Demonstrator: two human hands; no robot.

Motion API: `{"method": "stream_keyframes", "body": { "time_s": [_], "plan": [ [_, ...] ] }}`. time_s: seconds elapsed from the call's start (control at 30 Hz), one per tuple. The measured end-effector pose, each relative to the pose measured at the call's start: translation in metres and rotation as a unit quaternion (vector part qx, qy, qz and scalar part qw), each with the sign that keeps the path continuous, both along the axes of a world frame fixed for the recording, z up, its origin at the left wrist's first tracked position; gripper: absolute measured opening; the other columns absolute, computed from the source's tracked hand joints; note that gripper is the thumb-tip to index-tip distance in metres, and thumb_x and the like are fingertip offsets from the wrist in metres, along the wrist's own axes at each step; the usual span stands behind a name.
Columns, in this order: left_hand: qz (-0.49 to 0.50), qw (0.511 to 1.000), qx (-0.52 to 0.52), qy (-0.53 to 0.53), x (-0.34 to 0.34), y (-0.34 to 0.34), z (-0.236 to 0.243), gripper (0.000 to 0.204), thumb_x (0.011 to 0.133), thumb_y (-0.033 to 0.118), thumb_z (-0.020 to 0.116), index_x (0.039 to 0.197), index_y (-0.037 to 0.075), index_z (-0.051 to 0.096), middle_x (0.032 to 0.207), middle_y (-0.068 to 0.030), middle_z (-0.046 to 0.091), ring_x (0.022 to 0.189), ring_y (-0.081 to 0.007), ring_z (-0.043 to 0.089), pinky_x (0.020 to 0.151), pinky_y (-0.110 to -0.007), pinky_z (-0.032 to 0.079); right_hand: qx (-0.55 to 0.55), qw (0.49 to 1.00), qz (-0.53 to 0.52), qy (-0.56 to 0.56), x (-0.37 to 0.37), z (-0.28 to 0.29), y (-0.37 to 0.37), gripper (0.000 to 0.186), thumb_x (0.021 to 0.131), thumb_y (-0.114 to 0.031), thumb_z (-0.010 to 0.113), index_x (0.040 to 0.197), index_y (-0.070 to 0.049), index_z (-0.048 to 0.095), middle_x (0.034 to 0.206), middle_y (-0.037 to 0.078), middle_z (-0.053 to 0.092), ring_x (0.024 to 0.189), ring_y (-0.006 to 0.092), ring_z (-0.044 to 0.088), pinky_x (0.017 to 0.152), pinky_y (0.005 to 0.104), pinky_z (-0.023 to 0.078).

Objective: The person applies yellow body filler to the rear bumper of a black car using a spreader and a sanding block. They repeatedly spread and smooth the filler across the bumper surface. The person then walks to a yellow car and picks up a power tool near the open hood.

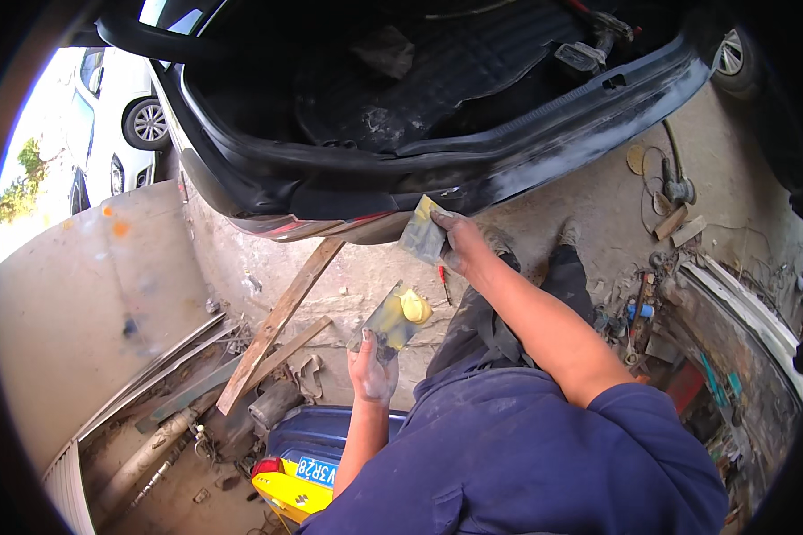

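My left hand (371,373) grips a thin mixing plate (384,317) that carries a mound of pale yellow paste (414,305). Up and to the right, my right hand (460,239) is closed on a flat grey spreader (420,233) with yellow paste along its upper edge. The spreader is held close to the rear edge of the dark car body (348,196), below the open trunk; whether it touches cannot be made out. A grey patch (544,168) shows on that body edge to the right. A red-handled screwdriver (443,283) lies on the ground between my hands.
Wooden boards (277,308) lie on the ground at left, beside a large leaning panel (98,321). A power tool (678,187), scrap and long strips (732,312) line the right. A yellow-and-blue vehicle (299,486) is low behind me. A white car (116,116) stands at upper left.
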State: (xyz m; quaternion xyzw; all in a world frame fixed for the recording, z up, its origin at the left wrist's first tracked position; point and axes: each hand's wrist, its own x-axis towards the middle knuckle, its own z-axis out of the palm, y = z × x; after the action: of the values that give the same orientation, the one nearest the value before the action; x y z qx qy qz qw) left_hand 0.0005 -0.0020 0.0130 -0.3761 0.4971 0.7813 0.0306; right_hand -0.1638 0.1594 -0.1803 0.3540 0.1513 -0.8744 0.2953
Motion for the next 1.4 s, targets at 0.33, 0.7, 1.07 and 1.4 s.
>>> {"method": "stream_keyframes", "body": {
  "time_s": [0.33, 0.7, 1.07, 1.4],
  "plan": [
    [0.005, 1.000, 0.009, 0.014, 0.006, -0.003, -0.003, 0.045, 0.108, 0.024, 0.062, 0.139, -0.009, 0.062, 0.135, -0.0219, 0.071, 0.123, -0.0339, 0.071, 0.111, -0.046, 0.052, -0.024, 0.999, -0.007, 0.021, 0.001, 0.000, -0.008, 0.021, 0.111, -0.015, 0.058, 0.120, 0.002, 0.066, 0.112, 0.015, 0.075, 0.098, 0.0273, 0.077, 0.092, 0.0439, 0.065],
    [0.012, 1.000, 0.012, 0.013, 0.005, -0.005, -0.005, 0.044, 0.106, 0.022, 0.064, 0.138, -0.008, 0.062, 0.133, -0.0211, 0.072, 0.121, -0.0336, 0.072, 0.109, -0.046, 0.054, -0.046, 0.998, 0.044, 0.000, -0.009, 0.005, -0.002, 0.021, 0.110, -0.016, 0.058, 0.121, 0.000, 0.067, 0.107, 0.013, 0.076, 0.092, 0.0250, 0.078, 0.085, 0.0399, 0.066],
    [-0.039, 0.999, 0.005, 0.011, 0.002, -0.007, -0.004, 0.056, 0.111, 0.028, 0.057, 0.152, -0.008, 0.049, 0.150, -0.0240, 0.062, 0.139, -0.0393, 0.061, 0.121, -0.056, 0.044, -0.015, 0.997, 0.067, 0.024, -0.006, -0.003, 0.007, 0.022, 0.109, -0.015, 0.059, 0.119, 0.001, 0.071, 0.098, 0.013, 0.078, 0.078, 0.0234, 0.078, 0.071, 0.0374, 0.065],
    [-0.016, 0.999, 0.009, 0.032, -0.004, 0.000, -0.002, 0.049, 0.109, 0.027, 0.061, 0.140, -0.011, 0.061, 0.136, -0.0226, 0.070, 0.125, -0.0346, 0.070, 0.111, -0.047, 0.052, -0.021, 0.996, 0.071, 0.060, -0.010, 0.004, 0.008, 0.017, 0.109, -0.017, 0.061, 0.114, -0.003, 0.069, 0.097, 0.009, 0.076, 0.078, 0.0193, 0.076, 0.071, 0.0338, 0.064]
  ]
}}
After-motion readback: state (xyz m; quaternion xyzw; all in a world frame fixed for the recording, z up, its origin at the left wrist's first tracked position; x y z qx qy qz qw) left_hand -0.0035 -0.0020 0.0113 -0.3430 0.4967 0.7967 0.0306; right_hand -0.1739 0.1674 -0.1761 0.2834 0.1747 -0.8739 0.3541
